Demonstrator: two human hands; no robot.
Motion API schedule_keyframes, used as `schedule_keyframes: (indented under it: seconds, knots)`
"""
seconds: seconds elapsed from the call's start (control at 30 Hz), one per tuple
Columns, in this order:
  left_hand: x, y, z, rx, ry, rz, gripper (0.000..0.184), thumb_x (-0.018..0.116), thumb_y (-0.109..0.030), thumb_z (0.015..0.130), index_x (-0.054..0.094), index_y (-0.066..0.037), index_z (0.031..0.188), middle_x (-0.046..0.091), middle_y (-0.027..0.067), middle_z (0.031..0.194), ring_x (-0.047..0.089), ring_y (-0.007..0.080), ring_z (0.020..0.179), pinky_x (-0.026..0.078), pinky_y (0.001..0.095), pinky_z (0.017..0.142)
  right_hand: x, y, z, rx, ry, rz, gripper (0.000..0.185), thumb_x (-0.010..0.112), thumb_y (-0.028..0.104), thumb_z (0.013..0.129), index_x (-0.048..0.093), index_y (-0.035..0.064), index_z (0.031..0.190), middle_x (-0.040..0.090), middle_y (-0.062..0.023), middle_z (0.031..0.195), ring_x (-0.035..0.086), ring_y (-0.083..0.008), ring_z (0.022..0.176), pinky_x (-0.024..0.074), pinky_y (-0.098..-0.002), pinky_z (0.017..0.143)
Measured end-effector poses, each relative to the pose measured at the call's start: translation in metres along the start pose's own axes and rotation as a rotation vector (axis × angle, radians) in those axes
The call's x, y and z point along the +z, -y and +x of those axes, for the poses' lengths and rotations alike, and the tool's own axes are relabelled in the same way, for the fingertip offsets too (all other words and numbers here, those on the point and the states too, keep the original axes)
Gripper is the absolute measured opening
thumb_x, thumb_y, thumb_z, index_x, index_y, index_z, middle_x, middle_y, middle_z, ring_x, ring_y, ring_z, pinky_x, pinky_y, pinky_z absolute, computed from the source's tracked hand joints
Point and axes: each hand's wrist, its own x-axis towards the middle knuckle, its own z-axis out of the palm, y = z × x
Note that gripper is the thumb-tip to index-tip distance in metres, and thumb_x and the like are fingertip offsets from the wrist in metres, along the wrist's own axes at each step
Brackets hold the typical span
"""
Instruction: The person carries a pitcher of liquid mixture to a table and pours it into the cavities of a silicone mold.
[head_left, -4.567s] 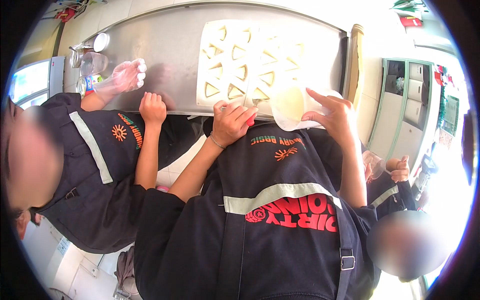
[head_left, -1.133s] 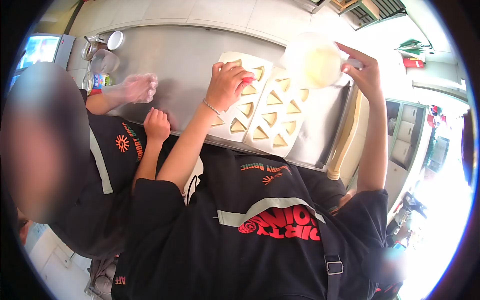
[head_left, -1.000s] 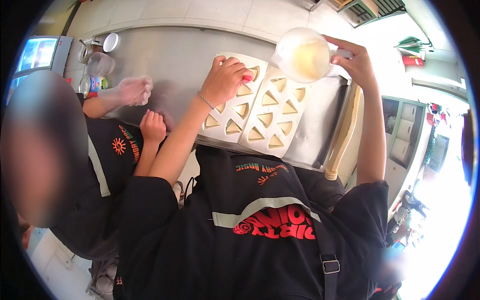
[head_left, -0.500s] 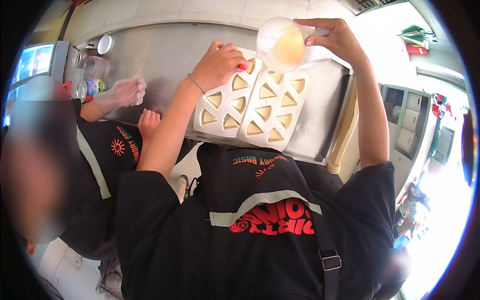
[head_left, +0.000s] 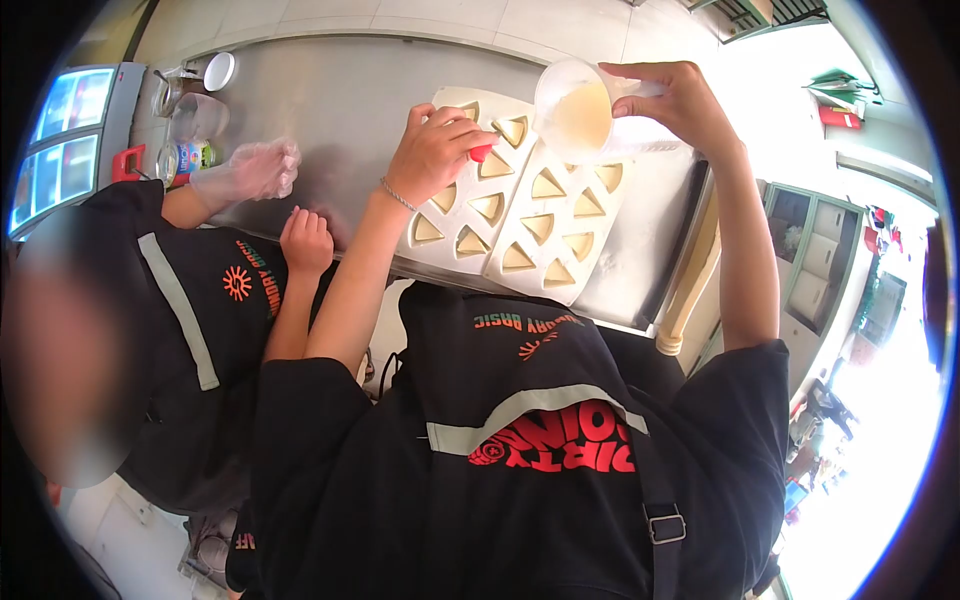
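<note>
My right hand (head_left: 685,100) grips the handle of a clear plastic measuring jug (head_left: 583,118) with pale yellow liquid in it. The jug is tilted above the far part of a white mould tray (head_left: 560,217) with triangular cavities. Beside that tray, a second similar mould (head_left: 456,222) lies to the left. Over it, my left hand (head_left: 432,150) is closed around a small tool with a red part (head_left: 480,154); the rest of the tool is hard to make out. Many cavities hold something pale. The jug and my left hand hide some of them.
A co-worker stands at my left, with one hand in a clear glove (head_left: 262,170) and a bare hand (head_left: 306,240) near the steel table (head_left: 330,90). Jars (head_left: 187,160), a clear container (head_left: 199,117) and a white lid (head_left: 220,70) stand at the table's left end.
The jug and my right hand have come slightly nearer over the moulds. My left hand has shifted a little toward me, still holding the red tool. The view has moved slightly.
</note>
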Motion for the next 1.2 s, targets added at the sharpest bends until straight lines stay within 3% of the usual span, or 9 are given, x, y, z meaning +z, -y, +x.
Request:
schedule_keyframes:
  seconds: [0.57,0.67,1.2]
  knots:
    - [0.006,0.0013,0.0026,0.022,-0.031,0.003,0.035,0.082,-0.011,0.086,0.078,-0.027,0.117,0.076,-0.0096,0.105,0.064,0.0174,0.114,0.038,0.0463,0.102,0.0077,0.0032,-0.0021,0.018,0.003,-0.091,0.067,0.089,0.063,0.073,0.085,0.0215,0.125,0.085,-0.0106,0.102,0.079,-0.0272,0.09,0.061,-0.0397,0.089]
    - [0.005,0.0003,0.002,0.013,-0.043,0.019,0.039,0.082,-0.008,0.085,0.076,-0.029,0.118,0.076,-0.0131,0.105,0.064,0.0137,0.113,0.04,0.0435,0.104,0.0081,0.0043,-0.0028,0.009,-0.011,-0.058,0.068,0.089,0.063,0.072,0.085,0.0216,0.125,0.084,-0.0112,0.102,0.079,-0.0281,0.09,0.0607,-0.0401,0.089]
    - [-0.0025,-0.0015,0.0019,0.011,-0.036,0.013,0.037,0.081,-0.009,0.086,0.077,-0.028,0.118,0.075,-0.0091,0.102,0.066,0.0165,0.112,0.039,0.044,0.102,0.0087,0.0019,-0.006,0.03,-0.002,-0.067,0.067,0.088,0.063,0.072,0.085,0.0234,0.125,0.085,-0.0088,0.103,0.079,-0.026,0.09,0.0612,-0.0395,0.09]
